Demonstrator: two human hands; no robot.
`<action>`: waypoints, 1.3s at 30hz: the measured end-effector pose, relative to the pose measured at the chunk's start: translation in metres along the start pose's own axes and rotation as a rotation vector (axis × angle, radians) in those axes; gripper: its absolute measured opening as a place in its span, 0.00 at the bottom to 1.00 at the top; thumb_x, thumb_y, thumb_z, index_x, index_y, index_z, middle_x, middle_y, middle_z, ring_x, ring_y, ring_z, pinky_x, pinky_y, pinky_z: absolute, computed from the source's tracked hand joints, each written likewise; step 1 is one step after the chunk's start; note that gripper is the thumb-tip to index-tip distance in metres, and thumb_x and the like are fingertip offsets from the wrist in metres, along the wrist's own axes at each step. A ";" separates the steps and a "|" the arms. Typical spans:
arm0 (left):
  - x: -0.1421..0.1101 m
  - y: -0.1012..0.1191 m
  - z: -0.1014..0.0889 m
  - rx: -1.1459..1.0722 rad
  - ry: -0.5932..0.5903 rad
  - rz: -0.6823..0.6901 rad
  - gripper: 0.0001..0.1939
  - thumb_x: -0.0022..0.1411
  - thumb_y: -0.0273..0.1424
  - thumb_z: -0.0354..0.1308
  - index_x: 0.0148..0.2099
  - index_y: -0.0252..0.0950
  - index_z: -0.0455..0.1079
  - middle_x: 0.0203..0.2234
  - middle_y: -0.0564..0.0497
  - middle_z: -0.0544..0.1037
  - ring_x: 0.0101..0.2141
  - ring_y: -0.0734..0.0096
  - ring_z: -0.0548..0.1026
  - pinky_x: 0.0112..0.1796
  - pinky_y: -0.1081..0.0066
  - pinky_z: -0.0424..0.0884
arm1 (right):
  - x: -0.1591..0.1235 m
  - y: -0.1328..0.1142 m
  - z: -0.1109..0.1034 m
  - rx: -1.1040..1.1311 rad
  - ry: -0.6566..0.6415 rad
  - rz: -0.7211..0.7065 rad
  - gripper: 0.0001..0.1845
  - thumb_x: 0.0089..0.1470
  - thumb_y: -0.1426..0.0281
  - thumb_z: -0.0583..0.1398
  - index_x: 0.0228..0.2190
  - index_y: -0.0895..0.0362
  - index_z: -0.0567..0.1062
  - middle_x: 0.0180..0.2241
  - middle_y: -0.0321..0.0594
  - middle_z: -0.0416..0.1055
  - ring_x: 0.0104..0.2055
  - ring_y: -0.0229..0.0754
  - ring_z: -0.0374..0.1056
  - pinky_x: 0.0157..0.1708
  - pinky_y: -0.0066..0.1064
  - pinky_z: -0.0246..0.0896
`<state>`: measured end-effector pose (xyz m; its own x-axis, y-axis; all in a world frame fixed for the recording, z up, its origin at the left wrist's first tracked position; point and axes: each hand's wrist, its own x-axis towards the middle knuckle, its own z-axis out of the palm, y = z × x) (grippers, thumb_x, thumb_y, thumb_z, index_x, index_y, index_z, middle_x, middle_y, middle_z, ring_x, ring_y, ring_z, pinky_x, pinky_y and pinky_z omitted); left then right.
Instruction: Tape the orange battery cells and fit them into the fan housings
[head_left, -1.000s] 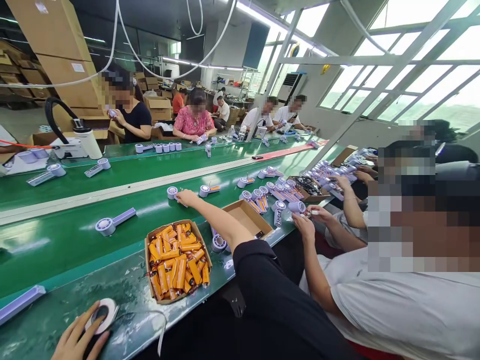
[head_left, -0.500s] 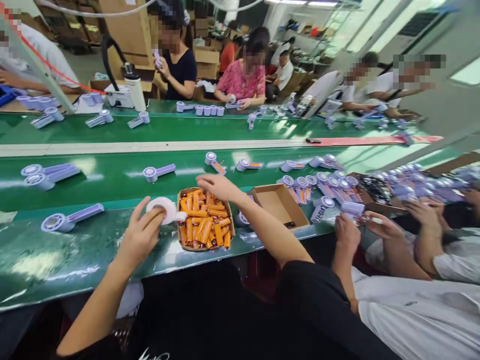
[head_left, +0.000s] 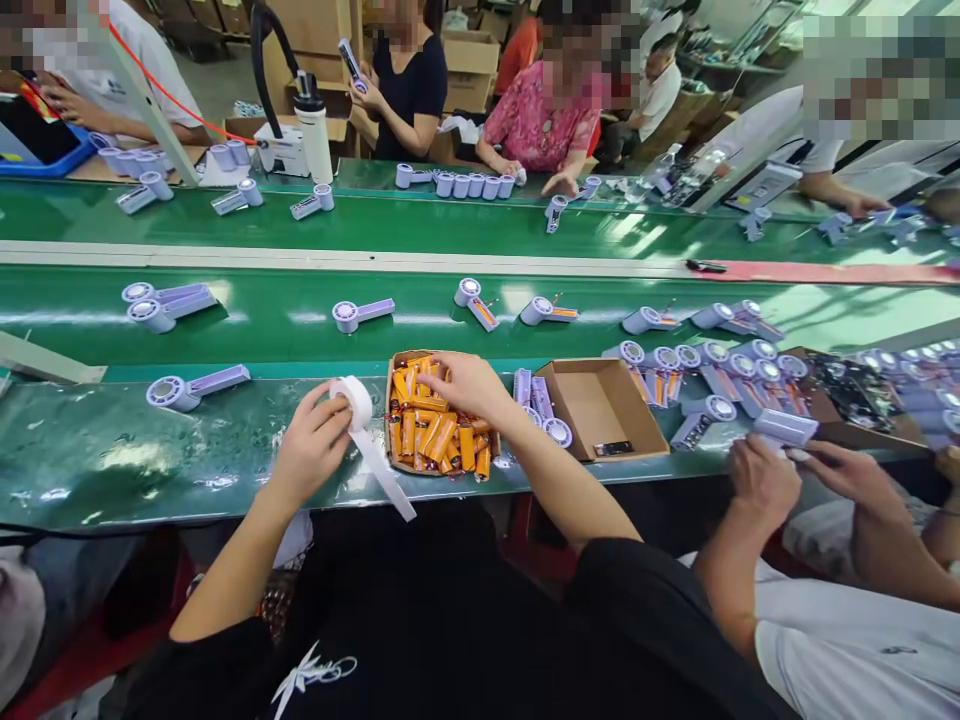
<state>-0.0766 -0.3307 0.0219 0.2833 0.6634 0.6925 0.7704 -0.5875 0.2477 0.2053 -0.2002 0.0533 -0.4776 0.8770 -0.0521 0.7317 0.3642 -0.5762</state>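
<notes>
Lots to go, seemingly: has box (head_left: pixel 409 468) full of batteries (head_left: pixel 442 432), only some inside fans (head_left: pixel 537 311); holds tape (head_left: pixel 361 400) in left hand (head_left: pixel 310 440), cannot tell grip of right hand (head_left: pixel 471 385).

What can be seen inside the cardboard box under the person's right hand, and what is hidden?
Orange cylinders fill the cardboard box, lying at various angles. The right hand hides part of the pile; the box's floor and any lower pieces are covered.
</notes>
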 end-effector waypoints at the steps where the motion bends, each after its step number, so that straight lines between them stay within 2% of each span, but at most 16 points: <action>1: 0.001 0.002 0.004 0.001 -0.028 0.014 0.12 0.71 0.20 0.60 0.52 0.39 0.77 0.48 0.46 0.84 0.65 0.50 0.76 0.64 0.43 0.79 | 0.014 0.006 0.000 -0.042 0.033 0.058 0.27 0.65 0.53 0.70 0.56 0.58 0.84 0.47 0.53 0.87 0.53 0.58 0.81 0.55 0.44 0.72; 4: 0.005 0.010 0.013 0.008 -0.078 0.053 0.11 0.73 0.20 0.59 0.52 0.38 0.77 0.49 0.45 0.84 0.66 0.50 0.74 0.65 0.44 0.79 | 0.036 0.020 0.010 -0.006 -0.004 0.068 0.30 0.55 0.59 0.77 0.56 0.55 0.84 0.50 0.51 0.87 0.55 0.59 0.81 0.59 0.46 0.71; 6: 0.006 0.012 0.015 0.019 -0.092 0.056 0.11 0.73 0.20 0.58 0.51 0.37 0.78 0.49 0.45 0.84 0.66 0.50 0.74 0.65 0.44 0.78 | 0.038 0.030 0.016 0.042 0.000 0.060 0.29 0.57 0.64 0.75 0.58 0.53 0.82 0.49 0.46 0.87 0.53 0.53 0.82 0.57 0.43 0.73; 8: 0.004 0.011 0.014 0.029 -0.110 0.053 0.12 0.74 0.20 0.57 0.51 0.38 0.79 0.49 0.45 0.84 0.65 0.51 0.74 0.64 0.44 0.79 | 0.035 0.039 0.018 0.151 0.038 0.064 0.32 0.59 0.64 0.73 0.63 0.55 0.77 0.46 0.44 0.87 0.48 0.49 0.83 0.54 0.41 0.76; 10: 0.003 0.009 0.013 0.039 -0.135 0.057 0.13 0.73 0.19 0.57 0.51 0.38 0.79 0.49 0.45 0.84 0.64 0.52 0.75 0.64 0.45 0.78 | 0.030 0.046 0.014 0.439 0.106 0.039 0.37 0.56 0.60 0.73 0.64 0.56 0.74 0.43 0.43 0.87 0.45 0.48 0.83 0.52 0.42 0.78; 12: 0.003 0.007 0.012 0.061 -0.157 0.062 0.13 0.73 0.19 0.57 0.50 0.38 0.80 0.49 0.45 0.84 0.62 0.52 0.75 0.63 0.46 0.79 | 0.022 0.047 0.008 0.811 0.153 -0.010 0.40 0.51 0.54 0.76 0.60 0.55 0.74 0.43 0.43 0.87 0.44 0.48 0.83 0.51 0.42 0.79; 14: 0.005 0.008 0.011 0.104 -0.173 0.067 0.13 0.72 0.19 0.58 0.50 0.38 0.81 0.47 0.45 0.85 0.61 0.50 0.74 0.61 0.47 0.79 | 0.012 0.040 0.000 1.050 0.124 -0.056 0.40 0.47 0.51 0.78 0.57 0.52 0.75 0.46 0.43 0.87 0.47 0.48 0.84 0.52 0.41 0.80; 16: 0.008 0.011 0.009 0.150 -0.204 0.092 0.14 0.71 0.19 0.59 0.51 0.40 0.81 0.47 0.45 0.85 0.60 0.49 0.73 0.58 0.48 0.79 | 0.000 0.027 -0.007 1.119 0.032 -0.088 0.39 0.49 0.52 0.79 0.57 0.51 0.75 0.48 0.44 0.87 0.50 0.48 0.84 0.54 0.41 0.80; 19: 0.017 0.020 0.004 0.197 -0.277 0.168 0.17 0.70 0.17 0.61 0.54 0.40 0.81 0.47 0.46 0.86 0.57 0.51 0.73 0.54 0.55 0.80 | -0.020 0.008 -0.015 1.069 -0.107 -0.128 0.37 0.58 0.53 0.75 0.63 0.50 0.73 0.49 0.45 0.86 0.53 0.49 0.84 0.54 0.41 0.81; 23: 0.030 0.031 -0.004 0.266 -0.320 0.297 0.18 0.69 0.16 0.61 0.56 0.37 0.81 0.49 0.46 0.86 0.53 0.55 0.75 0.54 0.61 0.78 | -0.038 -0.008 -0.025 0.777 -0.135 -0.235 0.26 0.67 0.63 0.67 0.64 0.50 0.75 0.54 0.45 0.85 0.54 0.48 0.82 0.53 0.42 0.80; 27: 0.037 0.035 -0.008 0.340 -0.354 0.357 0.16 0.72 0.19 0.60 0.56 0.37 0.81 0.49 0.47 0.86 0.52 0.57 0.76 0.54 0.62 0.77 | -0.043 -0.016 -0.035 0.385 -0.110 -0.326 0.27 0.68 0.71 0.61 0.66 0.53 0.78 0.50 0.42 0.86 0.40 0.43 0.80 0.50 0.41 0.77; 30: 0.038 0.035 -0.009 0.354 -0.361 0.374 0.15 0.72 0.19 0.60 0.56 0.37 0.81 0.49 0.47 0.85 0.51 0.58 0.76 0.54 0.63 0.76 | -0.046 -0.021 -0.037 0.219 -0.121 -0.322 0.28 0.69 0.71 0.61 0.68 0.56 0.77 0.49 0.45 0.87 0.32 0.41 0.77 0.46 0.40 0.76; 32: 0.037 0.035 -0.008 0.365 -0.378 0.363 0.16 0.73 0.19 0.59 0.57 0.37 0.80 0.49 0.47 0.85 0.51 0.58 0.76 0.54 0.62 0.76 | -0.047 -0.023 -0.035 0.202 -0.124 -0.319 0.28 0.68 0.70 0.62 0.67 0.56 0.78 0.52 0.47 0.87 0.35 0.43 0.80 0.50 0.42 0.76; 35: 0.035 0.036 -0.004 0.348 -0.426 0.294 0.19 0.74 0.19 0.56 0.58 0.40 0.80 0.47 0.48 0.85 0.47 0.59 0.77 0.51 0.61 0.76 | -0.047 -0.022 -0.026 0.275 -0.128 -0.308 0.27 0.65 0.67 0.66 0.64 0.51 0.81 0.57 0.45 0.85 0.48 0.49 0.83 0.60 0.45 0.75; 37: 0.034 0.038 0.000 0.298 -0.437 0.223 0.20 0.74 0.19 0.55 0.59 0.41 0.80 0.45 0.46 0.84 0.45 0.58 0.78 0.48 0.59 0.75 | -0.045 -0.017 -0.020 0.377 -0.113 -0.266 0.26 0.62 0.66 0.69 0.62 0.49 0.83 0.57 0.42 0.85 0.55 0.52 0.83 0.65 0.48 0.73; 39: 0.033 0.042 0.004 0.238 -0.426 0.164 0.20 0.74 0.20 0.55 0.61 0.42 0.79 0.43 0.45 0.83 0.45 0.57 0.78 0.47 0.57 0.75 | -0.041 -0.010 -0.015 0.546 -0.101 -0.208 0.26 0.59 0.64 0.72 0.59 0.49 0.85 0.54 0.42 0.86 0.56 0.54 0.82 0.65 0.50 0.74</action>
<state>-0.0323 -0.3314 0.0524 0.5806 0.7307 0.3591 0.7909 -0.6109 -0.0360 0.2246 -0.2349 0.0737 -0.6474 0.7609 0.0451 0.2744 0.2878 -0.9176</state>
